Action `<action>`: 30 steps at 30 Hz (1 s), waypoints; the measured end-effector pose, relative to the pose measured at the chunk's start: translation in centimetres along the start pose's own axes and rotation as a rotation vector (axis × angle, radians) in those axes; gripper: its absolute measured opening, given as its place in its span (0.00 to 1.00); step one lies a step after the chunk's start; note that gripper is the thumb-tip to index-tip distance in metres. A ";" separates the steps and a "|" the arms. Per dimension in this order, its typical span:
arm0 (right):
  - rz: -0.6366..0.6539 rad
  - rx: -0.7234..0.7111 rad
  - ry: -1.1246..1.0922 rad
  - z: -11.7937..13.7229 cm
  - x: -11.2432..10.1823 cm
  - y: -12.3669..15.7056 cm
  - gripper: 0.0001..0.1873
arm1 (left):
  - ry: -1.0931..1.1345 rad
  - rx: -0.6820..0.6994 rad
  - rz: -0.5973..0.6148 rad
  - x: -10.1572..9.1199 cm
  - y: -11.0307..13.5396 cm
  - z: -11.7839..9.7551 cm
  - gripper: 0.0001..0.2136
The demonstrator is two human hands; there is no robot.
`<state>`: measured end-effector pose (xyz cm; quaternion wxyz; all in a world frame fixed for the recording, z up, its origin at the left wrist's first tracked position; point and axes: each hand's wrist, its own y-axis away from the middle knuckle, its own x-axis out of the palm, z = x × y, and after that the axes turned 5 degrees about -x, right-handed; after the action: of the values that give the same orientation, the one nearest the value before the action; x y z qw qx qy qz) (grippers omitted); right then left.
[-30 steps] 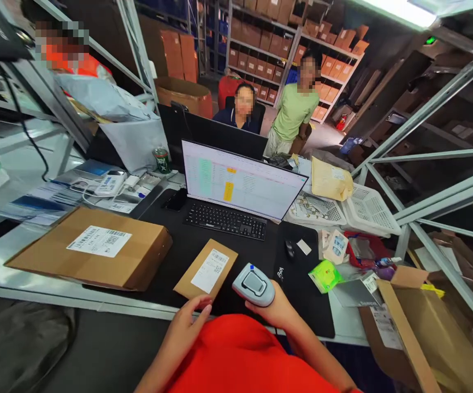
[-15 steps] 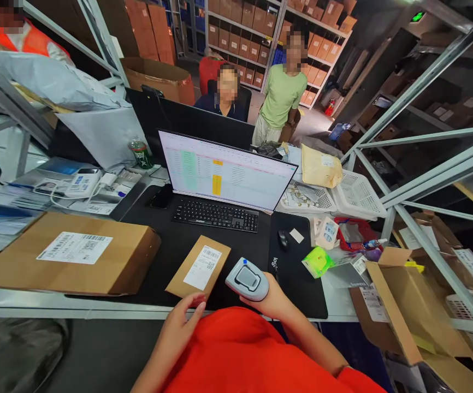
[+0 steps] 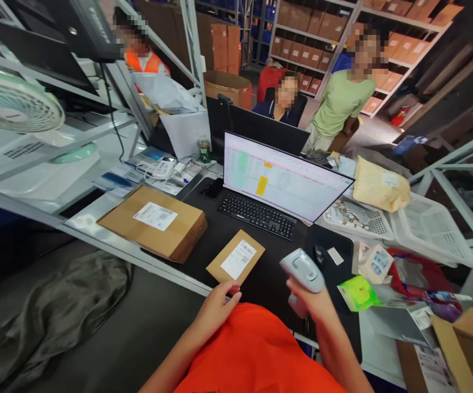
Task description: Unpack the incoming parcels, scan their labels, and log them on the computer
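Note:
In my right hand (image 3: 316,300) is a grey-white handheld barcode scanner (image 3: 302,269). Its head is up and points toward the left, over the black desk mat, apart from the envelope. My left hand (image 3: 222,300) rests at the near edge of a flat brown envelope (image 3: 226,255), fingers loosely apart and holding nothing; whether the fingertips touch it I cannot tell. The envelope bears a white barcode label (image 3: 238,260). To its left lies a larger brown cardboard box (image 3: 187,232) with its own white label (image 3: 154,216).
Behind the envelope stand a keyboard (image 3: 256,216) and a monitor (image 3: 285,177) showing a spreadsheet. On the right are a mouse (image 3: 318,254), a bright green packet (image 3: 358,293), white baskets (image 3: 435,229) and an open carton (image 3: 472,349). Several people are beyond the desk.
The camera view has swung left, so the desk items sit further right and a fan shows. My right hand has lifted and turned the scanner, moving it away from the envelope.

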<state>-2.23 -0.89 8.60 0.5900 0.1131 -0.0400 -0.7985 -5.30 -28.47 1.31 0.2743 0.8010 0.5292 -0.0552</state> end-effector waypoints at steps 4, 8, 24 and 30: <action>-0.229 -0.036 -0.055 0.9 -3.9 -2.4 0.25 | 0.007 0.003 -0.015 -0.5 0.9 -0.4 0.18; -0.176 -0.051 -0.135 2.0 -5.1 -2.5 0.25 | 0.006 -0.036 -0.023 -0.3 1.1 0.9 0.21; 0.068 0.034 -0.206 0.8 -0.9 -2.0 0.30 | -0.028 -0.020 -0.003 0.8 -0.9 3.2 0.25; 0.118 0.031 -0.092 0.7 -0.6 -1.7 0.22 | -0.026 -0.028 0.016 0.8 -1.1 3.1 0.27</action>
<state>-3.82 0.10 9.03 0.6317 0.0827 -0.0859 -0.7660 -5.29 -29.03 -2.00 0.2929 0.8006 0.5197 -0.0559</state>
